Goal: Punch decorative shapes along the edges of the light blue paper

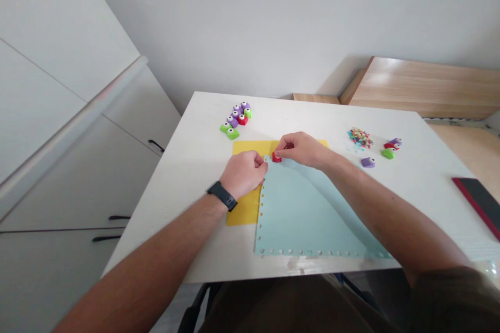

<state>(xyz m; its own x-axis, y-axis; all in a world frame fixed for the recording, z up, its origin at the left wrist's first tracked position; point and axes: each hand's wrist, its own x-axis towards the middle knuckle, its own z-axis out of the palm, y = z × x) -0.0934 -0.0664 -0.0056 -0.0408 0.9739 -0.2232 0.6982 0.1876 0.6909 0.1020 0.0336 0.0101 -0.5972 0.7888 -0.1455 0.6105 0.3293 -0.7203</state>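
Observation:
A light blue sheet of paper (308, 213) lies over a yellow sheet (242, 210) on the white table. Small punched holes run along its left and front edges. My left hand (244, 173), a dark watch on its wrist, pinches the blue sheet near its far left corner. Just right of that corner, my right hand (300, 146) has its fingers closed on a small red craft punch (276, 158). The punch sits at the far edge of the blue sheet. My right forearm covers the sheet's right part.
Several purple, green and red punches (236, 117) stand together at the back left. Colourful paper bits (360, 138) are heaped at the right, beside a purple punch (367, 162) and a green one (388, 153). A dark, red-edged flat object (478, 200) lies far right.

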